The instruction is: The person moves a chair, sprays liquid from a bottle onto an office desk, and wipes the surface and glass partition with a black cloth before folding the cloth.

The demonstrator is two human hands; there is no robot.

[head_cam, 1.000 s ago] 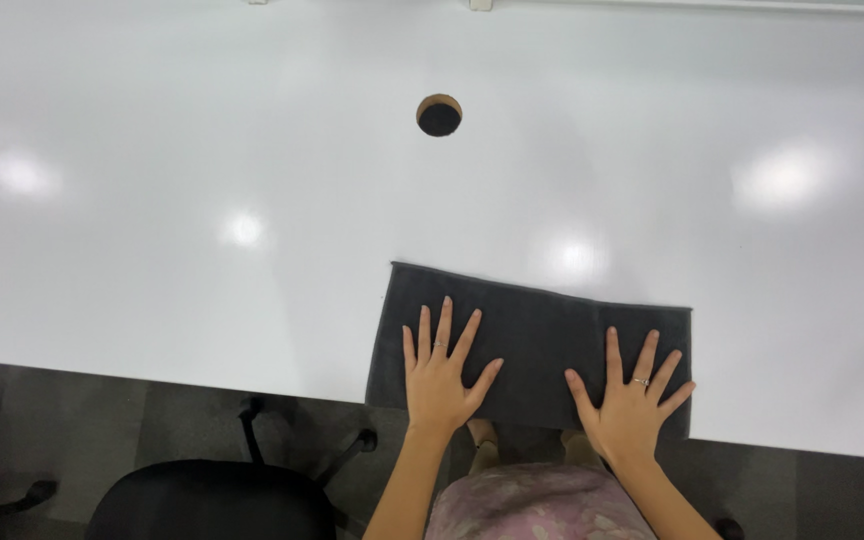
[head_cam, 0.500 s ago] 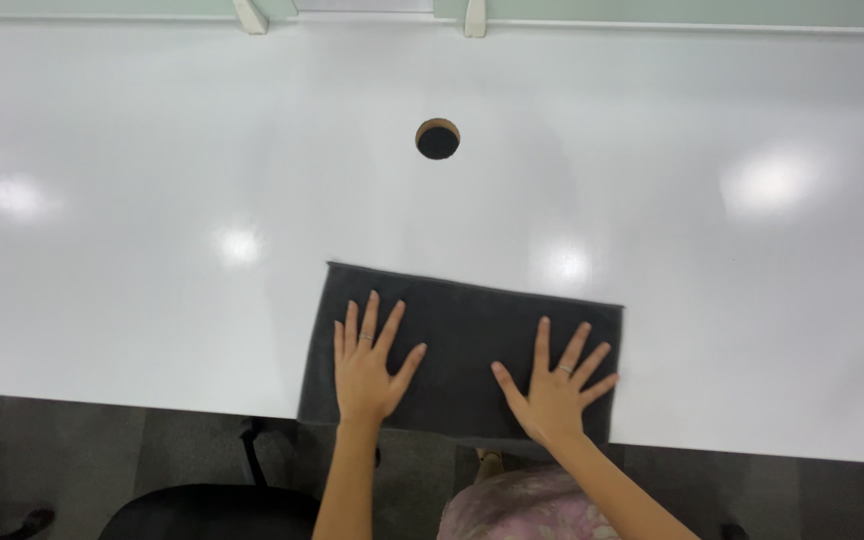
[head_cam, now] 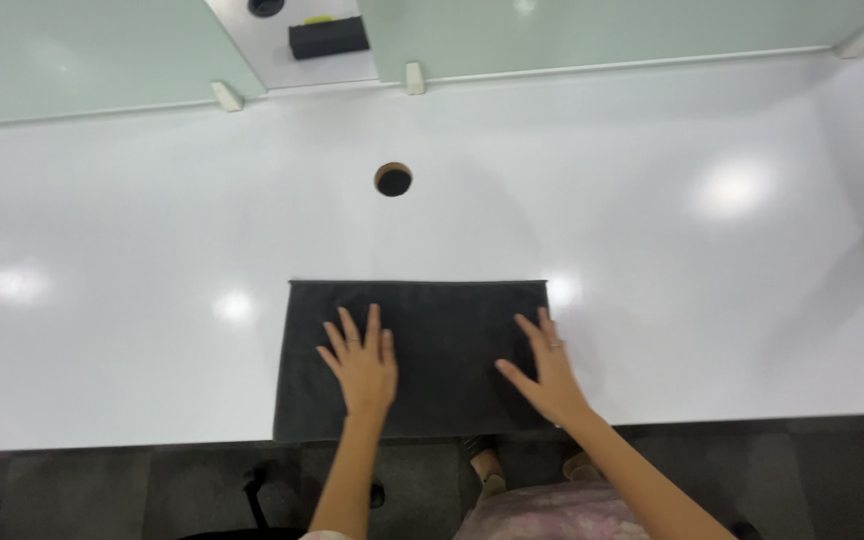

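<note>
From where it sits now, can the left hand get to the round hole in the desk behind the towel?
Probably yes. The left hand lies flat on the dark towel, and the round hole sits straight ahead of it across bare white desk. Nothing stands between them, though the arm would have to stretch forward.

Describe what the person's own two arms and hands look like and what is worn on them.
Both forearms are bare, with no sleeves, gloves, watch or bracelet visible. The left hand has a thin ring on one of its fingers. The right hand also wears a slim ring on one of its fingers. Nails look short and unpainted, though they are small in this view.
</note>
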